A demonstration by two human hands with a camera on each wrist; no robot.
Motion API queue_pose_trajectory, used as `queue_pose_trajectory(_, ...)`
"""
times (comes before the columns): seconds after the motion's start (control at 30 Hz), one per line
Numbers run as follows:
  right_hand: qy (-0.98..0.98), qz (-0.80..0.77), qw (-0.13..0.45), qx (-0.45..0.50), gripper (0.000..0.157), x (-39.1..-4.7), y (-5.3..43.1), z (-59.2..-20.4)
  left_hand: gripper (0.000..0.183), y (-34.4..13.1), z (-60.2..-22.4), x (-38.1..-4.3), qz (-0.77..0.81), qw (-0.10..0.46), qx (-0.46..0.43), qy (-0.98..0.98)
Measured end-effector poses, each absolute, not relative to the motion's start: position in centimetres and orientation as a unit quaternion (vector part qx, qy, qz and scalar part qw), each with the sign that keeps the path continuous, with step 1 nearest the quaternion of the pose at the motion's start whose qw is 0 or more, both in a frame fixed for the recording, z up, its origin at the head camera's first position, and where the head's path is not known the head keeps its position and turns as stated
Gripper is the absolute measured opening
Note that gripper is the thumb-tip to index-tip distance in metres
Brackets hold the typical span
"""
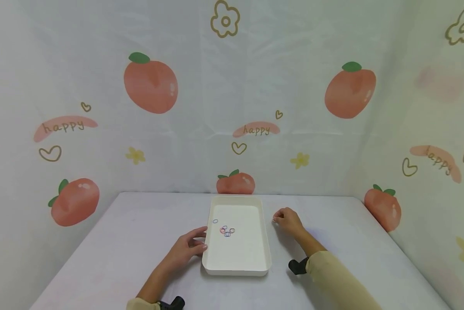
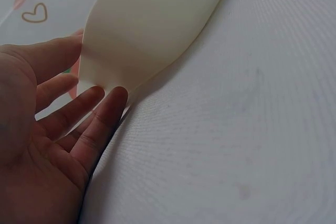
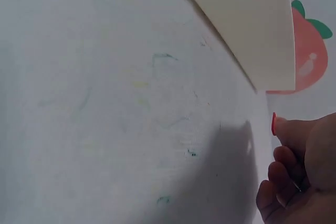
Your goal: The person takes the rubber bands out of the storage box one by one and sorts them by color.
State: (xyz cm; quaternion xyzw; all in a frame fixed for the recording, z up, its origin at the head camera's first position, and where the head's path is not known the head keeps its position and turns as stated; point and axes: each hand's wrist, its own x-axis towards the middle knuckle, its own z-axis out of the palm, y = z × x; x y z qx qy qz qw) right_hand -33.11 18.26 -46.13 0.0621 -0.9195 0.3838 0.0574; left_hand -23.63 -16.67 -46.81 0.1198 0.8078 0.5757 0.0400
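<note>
A white rectangular tray [image 1: 239, 258] lies on the table with several small thin rings [image 1: 227, 234] inside, blue, purple and red. Most sit in a cluster left of its middle, while one blue ring [image 1: 215, 221] lies apart near the left wall. My left hand [image 1: 187, 247] touches the tray's left side with its fingertips, fingers loosely extended; the left wrist view shows them against the outer wall [image 2: 152, 24]. Just right of the tray, my right hand [image 1: 289, 221] pinches a small red ring [image 3: 273, 124] at its fingertips, with the other fingers curled in.
The white cloth-covered table [image 1: 158, 215] extends on both sides of the tray. A white backdrop [image 1: 201, 86] with peach prints rises behind it and along the right side. A dark wrist strap [image 1: 298, 266] shows on my right arm.
</note>
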Motion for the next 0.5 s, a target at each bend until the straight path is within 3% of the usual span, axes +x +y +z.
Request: queue_pose_trajectory(0.5, -0.933, 0.354, 0.051, 0.039, 0.008, -34.8, 17.8, -46.9, 0.06, -17.3, -48.3, -24.4, 0.591, 0.046, 0.139, 0.794)
